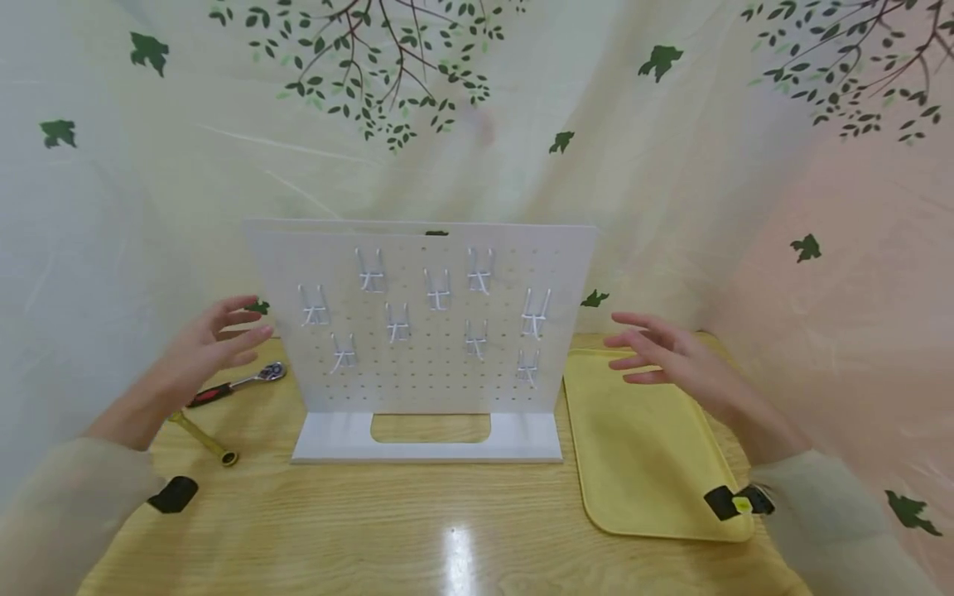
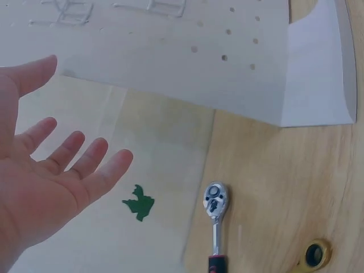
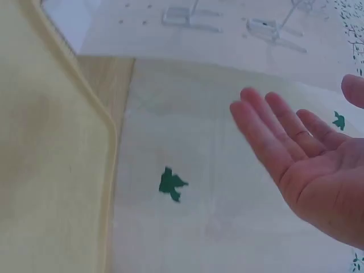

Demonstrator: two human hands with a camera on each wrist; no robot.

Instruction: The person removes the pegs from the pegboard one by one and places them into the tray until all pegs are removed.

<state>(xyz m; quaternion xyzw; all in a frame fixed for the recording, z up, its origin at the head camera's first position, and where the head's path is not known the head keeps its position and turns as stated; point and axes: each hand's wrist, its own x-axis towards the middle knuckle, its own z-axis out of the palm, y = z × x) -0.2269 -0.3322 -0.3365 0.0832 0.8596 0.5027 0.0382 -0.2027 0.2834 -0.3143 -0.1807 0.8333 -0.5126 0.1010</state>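
The yellowish wood-grain tabletop (image 1: 373, 530) bore a white rectangular pegboard (image 1: 436, 341). Left hand (image 1: 209, 343) and right hand (image 1: 674, 354) flanked it, fingers loosely spread.

A white pegboard (image 1: 425, 377) stands upright, leaning slightly back, on a flat white base (image 1: 335, 434) with a rounded cut-out in its middle; nine white wire hooks (image 1: 437, 294) hang scattered across its holes; the left hand (image 1: 212, 343) hangs near its left edge, the right hand (image 1: 667, 352) off its right, neither touching it; a ratchet (image 1: 237, 385) (chrome head, black-and-red handle) lies flat at the left, head toward the board; nearer lies a gold-coloured wrench (image 1: 204, 437), ring end showing; a yellow tray (image 1: 648, 463) lies flat at the right.
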